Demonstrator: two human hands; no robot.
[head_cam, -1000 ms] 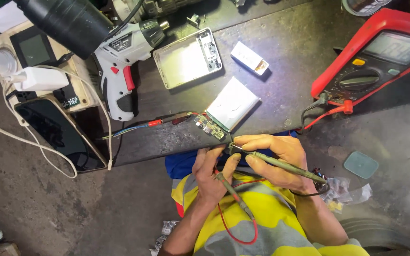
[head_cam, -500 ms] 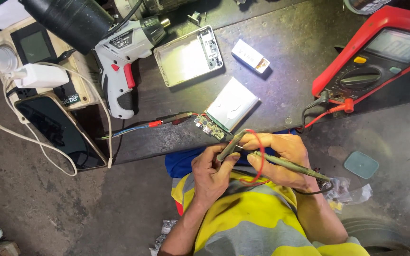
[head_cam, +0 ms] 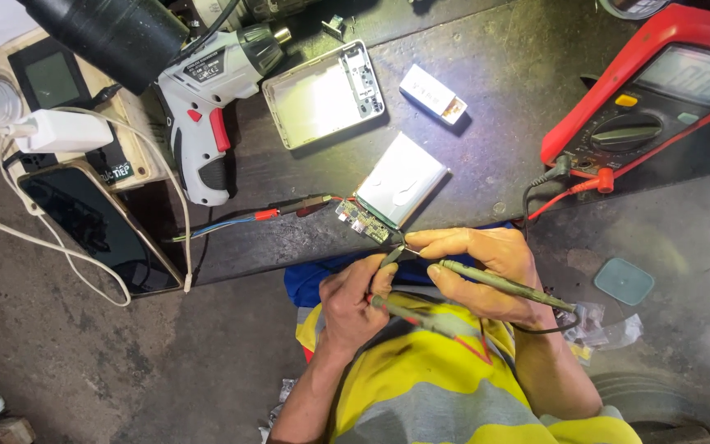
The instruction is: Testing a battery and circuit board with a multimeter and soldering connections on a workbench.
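Two slim probes, one pinched in each hand, touch a small green circuit board.

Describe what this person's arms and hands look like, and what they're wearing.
Both hands are bare: no gloves, rings or watch visible on the left hand or the right hand. The forearms are uncovered too, with no sleeves reaching them. The torso is covered by a bright yellow high-visibility vest with grey reflective bands, and a bit of blue cloth shows just beyond it.
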